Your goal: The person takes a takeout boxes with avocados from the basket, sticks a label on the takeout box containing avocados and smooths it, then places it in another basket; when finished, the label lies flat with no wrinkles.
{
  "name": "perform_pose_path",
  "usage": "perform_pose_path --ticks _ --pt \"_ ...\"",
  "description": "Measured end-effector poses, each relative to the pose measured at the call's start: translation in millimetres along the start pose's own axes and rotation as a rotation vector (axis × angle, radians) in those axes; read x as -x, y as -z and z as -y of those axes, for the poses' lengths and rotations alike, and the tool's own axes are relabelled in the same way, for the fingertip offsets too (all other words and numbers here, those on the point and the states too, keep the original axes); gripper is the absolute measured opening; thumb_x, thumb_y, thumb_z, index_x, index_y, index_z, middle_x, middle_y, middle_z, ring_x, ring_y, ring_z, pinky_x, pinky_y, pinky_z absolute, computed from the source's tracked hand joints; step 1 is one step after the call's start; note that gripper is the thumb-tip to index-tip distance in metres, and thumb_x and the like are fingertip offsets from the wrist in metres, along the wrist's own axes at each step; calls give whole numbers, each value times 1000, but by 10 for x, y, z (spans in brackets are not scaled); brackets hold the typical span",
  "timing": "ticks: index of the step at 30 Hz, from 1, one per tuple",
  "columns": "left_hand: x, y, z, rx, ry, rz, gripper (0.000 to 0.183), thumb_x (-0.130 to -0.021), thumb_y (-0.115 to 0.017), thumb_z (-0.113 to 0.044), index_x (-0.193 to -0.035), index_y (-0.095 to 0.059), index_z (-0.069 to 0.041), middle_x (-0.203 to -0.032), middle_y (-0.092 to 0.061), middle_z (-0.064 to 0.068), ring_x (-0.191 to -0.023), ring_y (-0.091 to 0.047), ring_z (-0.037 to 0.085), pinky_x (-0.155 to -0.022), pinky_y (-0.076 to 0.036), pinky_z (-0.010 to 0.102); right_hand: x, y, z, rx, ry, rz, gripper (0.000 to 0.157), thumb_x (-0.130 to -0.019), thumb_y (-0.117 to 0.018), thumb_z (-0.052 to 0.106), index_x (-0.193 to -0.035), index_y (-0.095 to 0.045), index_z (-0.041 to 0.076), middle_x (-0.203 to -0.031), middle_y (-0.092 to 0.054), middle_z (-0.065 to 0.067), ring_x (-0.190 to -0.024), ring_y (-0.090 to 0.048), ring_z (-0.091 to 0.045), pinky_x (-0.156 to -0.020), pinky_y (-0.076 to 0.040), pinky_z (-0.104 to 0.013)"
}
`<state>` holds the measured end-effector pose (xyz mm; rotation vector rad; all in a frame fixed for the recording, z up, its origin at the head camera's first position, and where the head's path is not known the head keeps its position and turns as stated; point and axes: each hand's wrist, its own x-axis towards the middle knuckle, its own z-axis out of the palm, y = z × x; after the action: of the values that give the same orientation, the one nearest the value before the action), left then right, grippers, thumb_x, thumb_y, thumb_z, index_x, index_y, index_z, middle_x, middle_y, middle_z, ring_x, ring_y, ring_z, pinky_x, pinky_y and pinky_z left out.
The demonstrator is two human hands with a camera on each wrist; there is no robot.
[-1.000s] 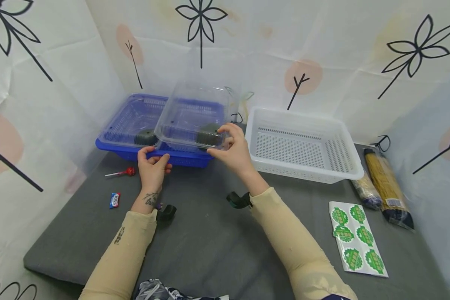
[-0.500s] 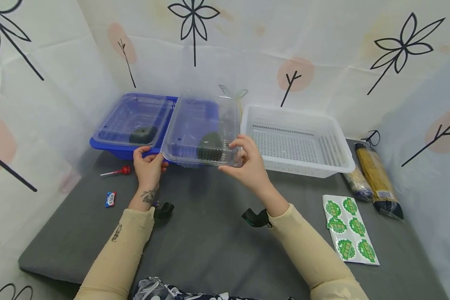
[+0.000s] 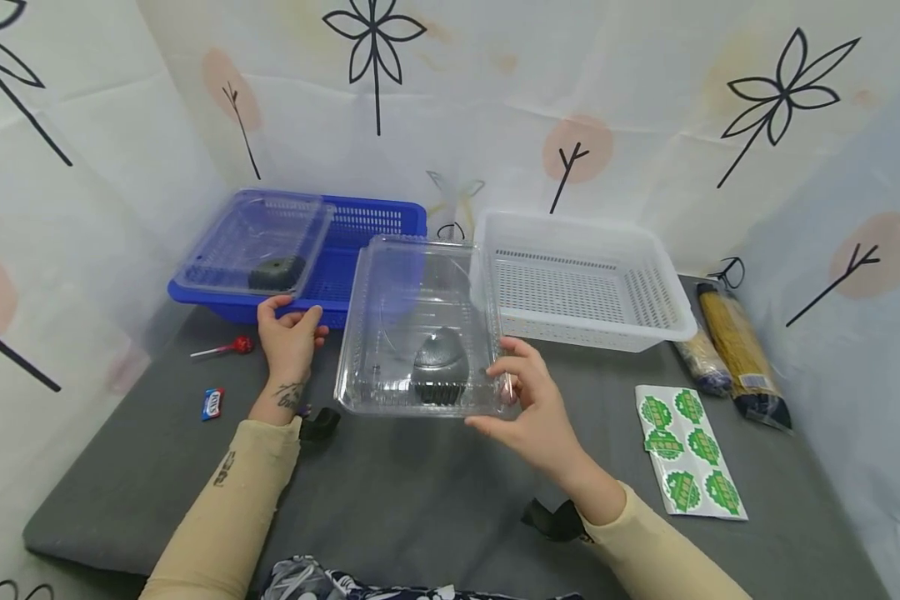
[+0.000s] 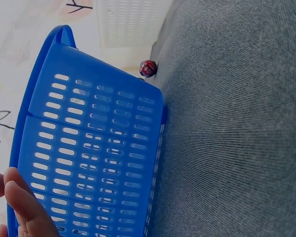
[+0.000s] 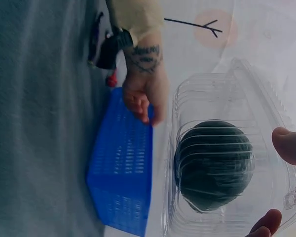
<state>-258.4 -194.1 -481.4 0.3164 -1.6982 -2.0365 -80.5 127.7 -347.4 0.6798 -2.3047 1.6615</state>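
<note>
Clear and plastic, the clamshell (image 3: 378, 333) hung between the left hand (image 3: 288, 344), gripping the blue basket (image 3: 393, 215) rim, and the right hand (image 3: 531, 402), pinching the clamshell's corner, where level handling seemed best for steadying the dark rounded item (image 3: 441, 371) inside.

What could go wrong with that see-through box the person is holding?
The right grip has the clear box by one side only, so it might tip or slip. And the dark thing inside looks round, so it could roll if the box tilts.
</note>
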Motion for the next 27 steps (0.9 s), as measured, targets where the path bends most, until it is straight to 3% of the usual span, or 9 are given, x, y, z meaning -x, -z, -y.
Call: perform_pose_path --ticks 8,14,20,24,27 --pt "17 1 -54 32 31 13 52 -69 -73 -24 -108 -39 -21 -70 -53 8 -50 -60 19 -39 -48 28 497 56 -52 29 40 39 47 -60 -78 6 -97 -50 8 -128 -31 -13 -81 -40 -12 -56 -34 -27" --pt "-41 17 82 -13 -9 -5 56 -67 -74 -31 -110 -39 -24 -73 -54 8 -52 -60 20 -39 -48 28 785 76 -137 106 16 27 48 -57 -80 10 -94 -51 12 -126 -34 -12 -79 -41 -11 -56 -36 -25" --pt "-54 34 73 -11 10 17 59 -66 -74 -34 -111 -38 -23 -75 -55 9 -54 -61 22 -39 -48 28 904 46 -158 213 22 -57 52 -47 -82 -1 -88 -51 8 -120 -39 -21 -76 -44 -12 -51 -37 -24" --pt "-56 43 67 -22 30 27 59 -66 -74 -34 -111 -38 -23 -77 -54 9 -56 -61 23 -41 -49 29 944 30 -226 276 -10 -85 51 -47 -81 -2 -87 -51 10 -119 -40 -21 -71 -41 -11 -50 -36 -23" --pt "62 20 -96 -27 65 46 59 -69 -72 -33 -114 -36 -25 -78 -53 7 -56 -61 21 -43 -50 31 985 35 -403 313 -36 -86 50 -49 -82 4 -89 -52 12 -123 -38 -16 -66 -37 -11 -50 -35 -20"
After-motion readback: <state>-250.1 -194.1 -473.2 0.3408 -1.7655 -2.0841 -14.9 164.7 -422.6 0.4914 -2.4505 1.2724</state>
